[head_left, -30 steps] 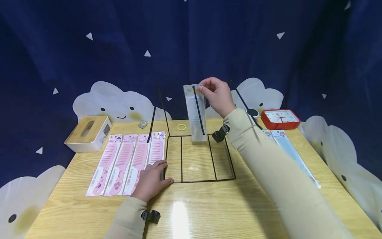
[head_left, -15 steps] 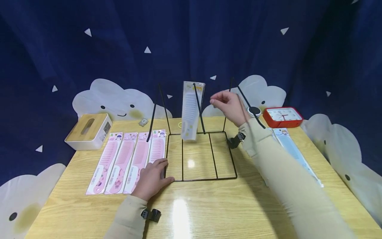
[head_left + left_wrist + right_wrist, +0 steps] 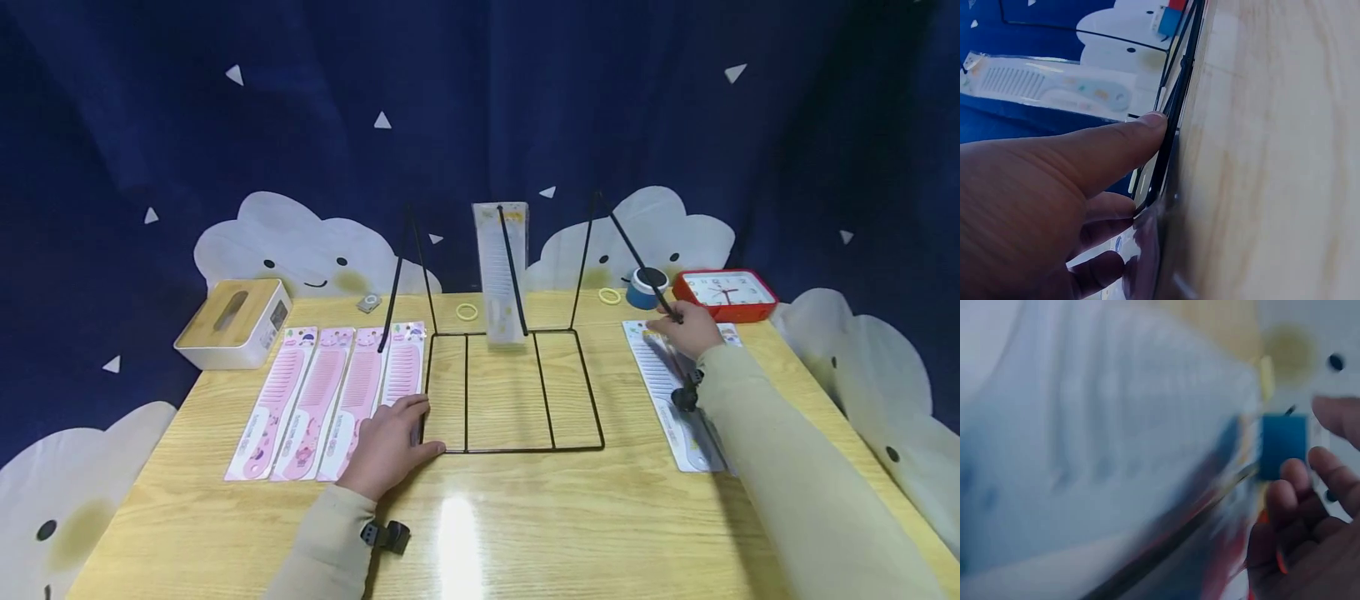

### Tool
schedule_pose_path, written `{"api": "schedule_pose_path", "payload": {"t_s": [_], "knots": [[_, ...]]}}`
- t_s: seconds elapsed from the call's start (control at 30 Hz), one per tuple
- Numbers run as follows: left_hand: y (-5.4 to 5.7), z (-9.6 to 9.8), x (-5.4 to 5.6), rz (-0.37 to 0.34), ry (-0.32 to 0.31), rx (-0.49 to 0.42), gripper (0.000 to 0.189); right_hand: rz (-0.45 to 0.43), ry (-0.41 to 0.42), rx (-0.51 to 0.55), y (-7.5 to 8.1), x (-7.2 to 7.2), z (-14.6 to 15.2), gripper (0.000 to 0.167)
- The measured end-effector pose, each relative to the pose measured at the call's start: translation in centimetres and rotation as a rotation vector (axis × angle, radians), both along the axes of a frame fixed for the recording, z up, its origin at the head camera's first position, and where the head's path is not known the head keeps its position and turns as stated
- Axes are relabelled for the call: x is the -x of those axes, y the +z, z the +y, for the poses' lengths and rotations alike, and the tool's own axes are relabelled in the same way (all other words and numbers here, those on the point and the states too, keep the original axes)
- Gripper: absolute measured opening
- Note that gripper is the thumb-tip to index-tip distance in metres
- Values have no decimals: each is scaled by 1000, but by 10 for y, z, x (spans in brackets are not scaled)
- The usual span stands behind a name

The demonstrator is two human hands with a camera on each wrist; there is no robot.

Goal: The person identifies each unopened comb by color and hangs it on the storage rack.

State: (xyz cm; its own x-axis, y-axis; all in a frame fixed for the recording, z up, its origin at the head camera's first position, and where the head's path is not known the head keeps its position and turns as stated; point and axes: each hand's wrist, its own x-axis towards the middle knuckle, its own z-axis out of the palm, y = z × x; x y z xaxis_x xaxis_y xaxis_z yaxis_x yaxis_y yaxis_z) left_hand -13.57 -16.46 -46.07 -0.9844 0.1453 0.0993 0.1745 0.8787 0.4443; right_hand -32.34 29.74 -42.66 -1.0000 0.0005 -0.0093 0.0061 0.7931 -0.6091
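Note:
A black wire display rack (image 3: 510, 452) stands on the table. My left hand (image 3: 390, 446) grips the left front corner of its base, thumb and fingers against the wire (image 3: 1163, 156). From the rack's middle arm hangs a packaged white comb (image 3: 495, 267), also seen in the left wrist view. At the right, my right hand (image 3: 686, 329) is over the top end of a packaged pale-blue comb (image 3: 663, 387). Its thumb and fingers stand apart in the right wrist view, where the packaging is blurred. Hand and sleeve partly hide another comb package (image 3: 729, 335) beside it.
Several packaged pink combs (image 3: 311, 408) lie left of the rack. Behind are a wood-topped tissue box (image 3: 228, 321), a small grey clip-like device (image 3: 369, 302), yellow rings (image 3: 467, 312), a blue jar (image 3: 642, 292) and a red clock (image 3: 738, 312). The rack's right arm (image 3: 637, 258) slants above my right hand.
My right hand has let go of the white comb, which now hangs from the middle arm. It has moved right and down to the pale-blue combs. My left hand stays at the rack.

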Motion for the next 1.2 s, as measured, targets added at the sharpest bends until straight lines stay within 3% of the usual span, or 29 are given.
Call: {"api": "schedule_pose_path", "payload": {"t_s": [0.13, 0.33, 0.57, 0.67, 0.8, 0.9, 0.97, 1.07, 1.2], "knots": [[0, 0, 0, -6, -1, 2, 71, -190, 3, -75, -11, 6, 7, 75], [0, 1, 2, -5, 1, -1, 70, -181, 38, -182, -15, 17, 8, 59], [1, 1, 1, -10, 10, -6, 70, -191, -40, -64, -17, 20, 6, 46], [0, 0, 1, -11, 5, -2, 70, -130, -49, -13, -14, 17, 4, 33], [0, 0, 2, -12, 2, -5, 70, 72, 23, 2, 5, 11, -3, 25], [1, 0, 2, -15, 4, -11, 69, 120, 69, 113, 31, -1, -21, 25], [2, 0, 2, -15, 4, -11, 69, 95, 98, 236, 51, -13, -38, 27], [2, 0, 1, -13, 3, -10, 69, 97, 169, 379, 77, -42, -69, 25], [2, 1, 1, -12, 4, -8, 70, 171, 360, 432, 107, -89, -106, 15]]}}
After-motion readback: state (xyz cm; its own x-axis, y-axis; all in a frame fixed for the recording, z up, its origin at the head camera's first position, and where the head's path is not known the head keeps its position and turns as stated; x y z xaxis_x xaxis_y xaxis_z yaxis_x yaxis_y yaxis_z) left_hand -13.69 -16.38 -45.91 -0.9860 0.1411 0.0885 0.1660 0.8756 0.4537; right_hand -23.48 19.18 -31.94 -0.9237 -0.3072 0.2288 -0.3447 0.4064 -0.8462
